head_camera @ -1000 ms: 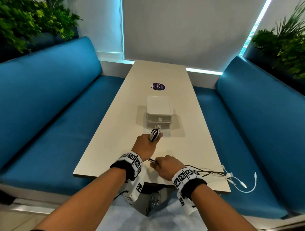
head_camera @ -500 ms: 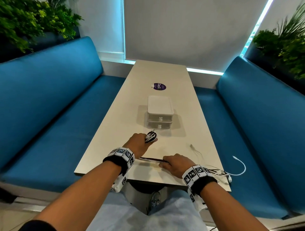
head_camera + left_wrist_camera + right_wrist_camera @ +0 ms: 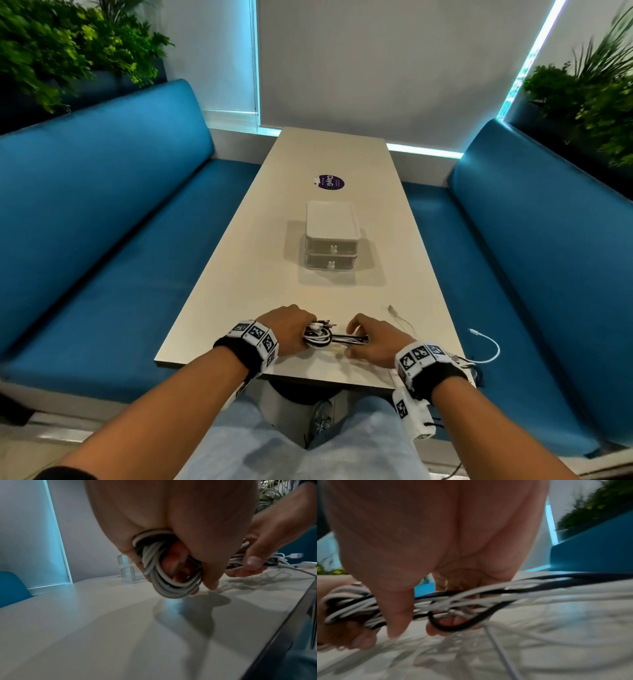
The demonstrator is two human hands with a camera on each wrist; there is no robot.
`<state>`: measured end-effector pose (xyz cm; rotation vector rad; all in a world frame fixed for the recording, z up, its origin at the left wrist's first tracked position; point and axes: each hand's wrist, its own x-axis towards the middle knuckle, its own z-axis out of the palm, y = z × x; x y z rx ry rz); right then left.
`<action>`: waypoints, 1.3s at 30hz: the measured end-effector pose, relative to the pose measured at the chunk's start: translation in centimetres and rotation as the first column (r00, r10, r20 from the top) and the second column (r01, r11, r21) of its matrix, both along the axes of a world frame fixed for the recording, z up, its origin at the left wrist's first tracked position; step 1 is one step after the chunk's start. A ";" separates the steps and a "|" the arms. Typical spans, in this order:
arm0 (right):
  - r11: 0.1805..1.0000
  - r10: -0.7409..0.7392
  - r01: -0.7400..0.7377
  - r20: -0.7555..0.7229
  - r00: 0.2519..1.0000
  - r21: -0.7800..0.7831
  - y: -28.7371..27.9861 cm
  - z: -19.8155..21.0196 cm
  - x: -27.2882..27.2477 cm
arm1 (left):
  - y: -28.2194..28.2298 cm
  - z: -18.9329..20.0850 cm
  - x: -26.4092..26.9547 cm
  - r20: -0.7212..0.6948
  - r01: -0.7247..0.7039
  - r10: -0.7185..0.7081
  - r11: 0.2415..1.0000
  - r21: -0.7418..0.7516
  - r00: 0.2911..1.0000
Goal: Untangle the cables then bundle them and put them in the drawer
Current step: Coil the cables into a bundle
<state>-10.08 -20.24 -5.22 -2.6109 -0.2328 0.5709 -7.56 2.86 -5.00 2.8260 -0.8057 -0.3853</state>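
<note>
Head view, hands: your left hand (image 3: 287, 329) grips the coiled bundle (image 3: 318, 337) of white and black cables just above the near end of the desk (image 3: 239, 274). Your right hand (image 3: 371, 341) is just beside it, fingers curled round the straight run of cables that leaves the coil.

Head view, loose ends: one thin white cable end (image 3: 399, 317) lies on the desk to the right, and another white cable end (image 3: 486, 346) hangs past the right edge of the desk.

Head view, drawer unit: the small white drawer unit (image 3: 331, 236) stands in the middle of the desk, well apart from your hands. Both its drawers look closed.

Left wrist view: the coil (image 3: 164, 574) is several white loops held between thumb and fingers, its lowest loop close to the desk. The right hand (image 3: 267, 536) shows behind, pinching the cables.

Right wrist view: blurred. The white and black strands (image 3: 471, 601) pass under your palm, and one black loop (image 3: 453, 623) sags below the fingers.

Risk, coil: I judge that the loops can spring open if your left grip becomes loose.

Risk, loose ends: the hanging end may catch on the edge of the desk while you wind, and the sagging black loop can make a new knot.

Risk, drawer: no hand is free to open it.
</note>
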 end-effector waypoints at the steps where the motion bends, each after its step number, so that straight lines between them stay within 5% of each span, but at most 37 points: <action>1: 1.000 -0.018 0.018 -0.009 1.000 0.005 -0.7 -0.1 -0.1 | 0.2 0.0 0.1 -0.003 -0.006 0.006 1.000 -0.007 1.000; 8: 0.987 -0.054 0.048 0.037 0.998 0.152 -2.7 0.1 -0.4 | 0.5 0.8 1.0 0.003 -0.027 0.028 0.999 -0.034 1.000; 12: 0.996 -0.033 0.028 0.067 0.997 0.085 -2.4 0.9 -0.6 | 0.4 1.1 1.1 0.016 -0.029 0.029 0.999 -0.028 0.999; 19: 0.985 -0.170 0.162 0.248 0.954 0.054 -2.4 1.6 0.4 | 0.5 1.5 1.1 0.052 -0.034 0.036 0.999 -0.027 0.998; 22: 0.963 -0.270 0.259 0.203 0.941 0.080 -3.6 2.4 0.8 | 1.3 1.3 0.9 0.043 -0.055 0.055 0.998 0.002 0.998; 27: 0.909 -0.032 0.173 0.352 0.935 -0.378 -3.0 1.8 1.0 | 0.4 1.4 0.7 0.054 -0.048 0.049 0.999 -0.013 0.997; 29: 0.873 -0.034 0.215 0.386 0.922 -0.437 -2.9 1.8 1.1 | 0.6 1.6 0.8 0.064 -0.063 0.063 0.998 -0.004 0.996; 31: 0.895 -0.180 0.303 0.356 0.917 -0.328 -3.6 2.0 1.5 | 1.3 1.4 1.1 0.068 -0.086 0.086 0.996 0.007 0.994; 35: 0.895 -0.445 0.422 0.210 0.871 0.144 -4.8 1.7 1.8 | 1.8 0.9 1.0 0.046 -0.102 0.101 0.995 0.019 0.994; 39: 0.897 -0.442 0.418 0.341 0.830 0.145 -5.6 2.3 1.9 | 1.6 1.0 1.1 0.045 -0.104 0.104 0.995 0.007 0.994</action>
